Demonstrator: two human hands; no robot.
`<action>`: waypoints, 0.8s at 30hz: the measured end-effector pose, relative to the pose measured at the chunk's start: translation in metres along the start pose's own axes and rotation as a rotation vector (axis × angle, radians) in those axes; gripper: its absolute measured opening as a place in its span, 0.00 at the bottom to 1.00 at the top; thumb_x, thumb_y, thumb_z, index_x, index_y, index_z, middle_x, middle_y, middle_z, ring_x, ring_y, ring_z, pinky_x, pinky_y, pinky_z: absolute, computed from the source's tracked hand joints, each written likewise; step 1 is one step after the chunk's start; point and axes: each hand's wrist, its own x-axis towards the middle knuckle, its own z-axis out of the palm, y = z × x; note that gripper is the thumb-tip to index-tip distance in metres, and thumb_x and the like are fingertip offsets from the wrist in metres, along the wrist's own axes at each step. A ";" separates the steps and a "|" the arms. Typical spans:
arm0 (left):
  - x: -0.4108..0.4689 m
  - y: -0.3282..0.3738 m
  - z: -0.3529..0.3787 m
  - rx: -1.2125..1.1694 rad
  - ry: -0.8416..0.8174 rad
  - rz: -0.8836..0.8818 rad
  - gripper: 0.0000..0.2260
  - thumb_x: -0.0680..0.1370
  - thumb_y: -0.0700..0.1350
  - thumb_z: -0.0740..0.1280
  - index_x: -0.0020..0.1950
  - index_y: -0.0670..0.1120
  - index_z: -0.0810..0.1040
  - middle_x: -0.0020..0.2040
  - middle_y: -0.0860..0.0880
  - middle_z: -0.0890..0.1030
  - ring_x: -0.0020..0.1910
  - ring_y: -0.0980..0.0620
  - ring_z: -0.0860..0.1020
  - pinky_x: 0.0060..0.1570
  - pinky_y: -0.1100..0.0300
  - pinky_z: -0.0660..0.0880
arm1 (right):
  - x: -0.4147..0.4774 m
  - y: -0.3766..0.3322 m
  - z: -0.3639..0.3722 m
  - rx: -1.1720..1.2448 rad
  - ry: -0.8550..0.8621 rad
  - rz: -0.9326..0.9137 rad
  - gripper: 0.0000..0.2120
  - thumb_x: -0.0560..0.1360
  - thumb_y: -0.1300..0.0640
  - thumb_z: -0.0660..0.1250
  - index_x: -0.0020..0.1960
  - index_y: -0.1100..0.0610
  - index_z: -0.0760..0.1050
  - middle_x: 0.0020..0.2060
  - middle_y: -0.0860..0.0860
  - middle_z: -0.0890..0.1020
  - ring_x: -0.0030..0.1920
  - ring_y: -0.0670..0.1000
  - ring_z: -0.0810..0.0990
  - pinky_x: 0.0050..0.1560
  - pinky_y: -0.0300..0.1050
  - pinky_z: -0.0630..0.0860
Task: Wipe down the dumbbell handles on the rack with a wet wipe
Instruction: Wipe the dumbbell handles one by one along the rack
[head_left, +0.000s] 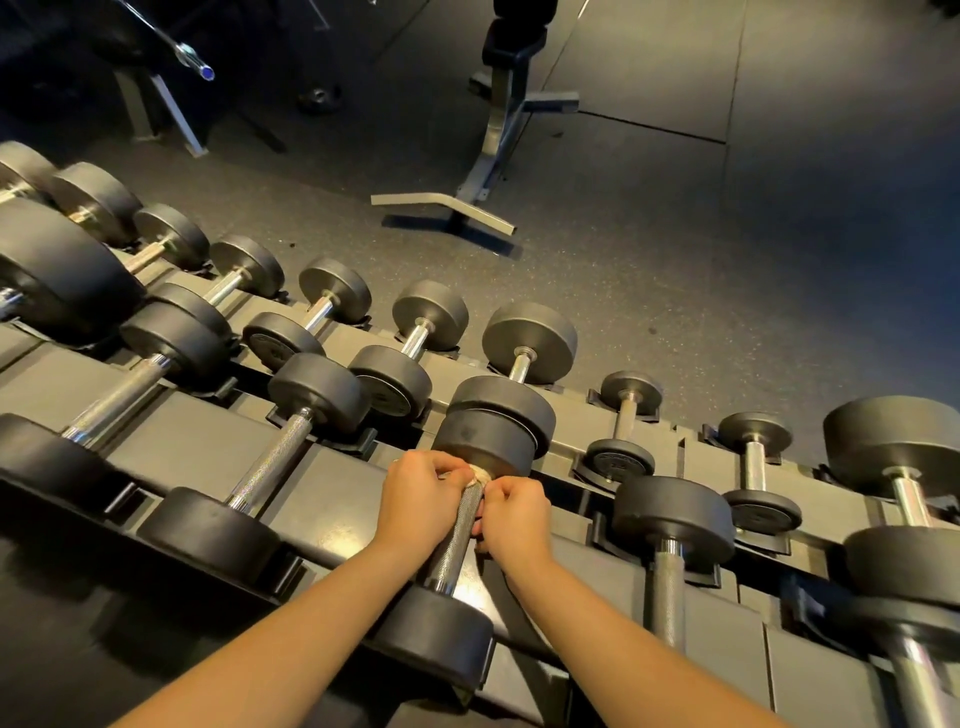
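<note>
Now, wet wipe (479, 474) wrapped round dumbbell handle (457, 530), between both hands

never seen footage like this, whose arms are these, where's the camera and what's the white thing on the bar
There is no machine here. This is one picture from a camera worn on a person's head, looking forward and down, so the two bare arms are the wearer's own. Below them is a rack holding rows of dumbbells, each a metal bar with a dark round weight at either end. The left hand and right hand meet at the far end of one dumbbell handle in the nearer row. The white thing is a wet wipe, bunched round the bar just below the far weight. Both hands' fingers curl onto it, apparently to rub the handle clean. Beyond the rack, a metal bench frame stands on the dark floor.
</note>
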 end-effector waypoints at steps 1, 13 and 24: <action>0.001 0.001 0.000 0.003 -0.004 -0.019 0.03 0.77 0.45 0.74 0.48 0.50 0.88 0.43 0.55 0.85 0.42 0.64 0.79 0.38 0.76 0.66 | 0.002 0.002 0.001 0.004 -0.013 -0.002 0.19 0.79 0.58 0.60 0.31 0.54 0.77 0.30 0.54 0.81 0.32 0.56 0.83 0.34 0.60 0.83; -0.003 -0.002 -0.012 0.382 -0.087 0.180 0.05 0.78 0.49 0.72 0.44 0.50 0.84 0.40 0.54 0.82 0.40 0.56 0.78 0.37 0.65 0.71 | -0.011 -0.012 -0.024 0.075 -0.265 0.047 0.19 0.84 0.51 0.62 0.42 0.62 0.81 0.30 0.55 0.81 0.29 0.50 0.80 0.34 0.47 0.80; -0.003 -0.001 -0.013 0.575 -0.161 0.369 0.08 0.83 0.50 0.62 0.46 0.51 0.75 0.42 0.51 0.81 0.40 0.51 0.78 0.40 0.58 0.70 | 0.000 -0.017 -0.022 -0.381 -0.178 -0.198 0.22 0.84 0.49 0.57 0.34 0.52 0.77 0.34 0.54 0.83 0.37 0.55 0.83 0.45 0.54 0.82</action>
